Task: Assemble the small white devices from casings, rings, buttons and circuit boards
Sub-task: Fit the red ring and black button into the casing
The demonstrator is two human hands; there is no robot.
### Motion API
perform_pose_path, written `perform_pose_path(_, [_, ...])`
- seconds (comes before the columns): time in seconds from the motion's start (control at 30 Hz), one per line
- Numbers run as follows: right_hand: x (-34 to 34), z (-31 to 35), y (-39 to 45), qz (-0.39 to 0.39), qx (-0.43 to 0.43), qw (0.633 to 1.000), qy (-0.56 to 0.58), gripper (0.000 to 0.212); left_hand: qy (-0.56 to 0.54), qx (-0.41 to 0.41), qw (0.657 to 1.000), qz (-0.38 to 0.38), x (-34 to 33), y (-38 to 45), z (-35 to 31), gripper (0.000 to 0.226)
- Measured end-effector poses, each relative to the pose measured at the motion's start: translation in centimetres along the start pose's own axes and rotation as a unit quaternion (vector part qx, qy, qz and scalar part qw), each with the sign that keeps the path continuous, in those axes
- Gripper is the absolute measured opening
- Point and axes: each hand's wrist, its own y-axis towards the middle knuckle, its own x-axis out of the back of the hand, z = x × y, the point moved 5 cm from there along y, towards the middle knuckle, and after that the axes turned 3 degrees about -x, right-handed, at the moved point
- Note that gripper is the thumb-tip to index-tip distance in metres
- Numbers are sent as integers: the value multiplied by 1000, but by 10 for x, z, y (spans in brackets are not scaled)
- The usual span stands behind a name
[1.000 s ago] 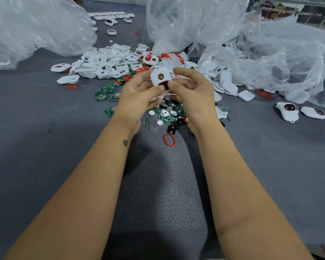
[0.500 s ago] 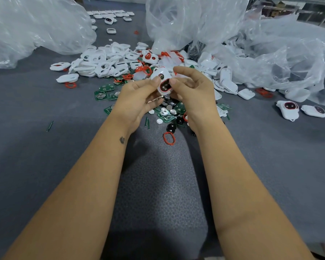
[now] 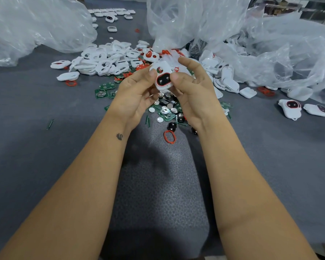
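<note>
Pinching a white casing (image 3: 162, 76) between my left hand (image 3: 137, 91) and right hand (image 3: 192, 89), thumbs flanking its black button; a red ring (image 3: 169, 136) lies below my right wrist.

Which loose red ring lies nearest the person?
The red ring between the forearms, alone on the grey mat; the other lies farther away, by the casing pile.

Open grey mat (image 3: 36, 147) lies near and left; far passage is blocked by the casing pile (image 3: 105, 60) and plastic bags (image 3: 270, 53), right.
</note>
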Motion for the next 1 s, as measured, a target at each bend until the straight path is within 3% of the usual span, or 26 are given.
perform_pose_path(0.2, [-1, -2, -3, -41, 16, 999, -25, 39, 18, 9, 999, -33, 4, 0, 2, 10])
perform_pose_path(0.33, [6, 10, -6, -125, 132, 955, -234, 42, 116, 6, 992, -54, 1, -1, 7, 14])
perform_pose_path(0.43, [-1, 8, -7, -111, 173, 910, -361, 45, 59, 19, 998, -22, -8, -4, 8, 26])
perform_pose_path(0.53, [-9, 0, -6, -53, 170, 871, -458, 54, 28, 17, 999, -27, -8, -3, 7, 42])
perform_pose_path(0.6, [-12, -3, -7, -28, 168, 862, -477, 54, 32, 15, 998, -55, -4, -2, 7, 31])
perform_pose_path(0.67, [-13, -1, -8, -27, 170, 878, -447, 46, 15, 18, 995, -100, 4, 0, 6, 18])
perform_pose_path(0.8, [-4, 8, -6, -88, 152, 907, -382, 39, -23, 11, 986, -164, 17, 0, 1, 17])
perform_pose_path(0.87, [4, 10, -4, -111, 138, 890, -419, 38, -18, -4, 985, -171, 17, -1, -2, 16])
perform_pose_path(1.0, [13, 8, -1, -101, 86, 823, -552, 33, -4, -31, 984, -173, 16, -4, -7, 16])
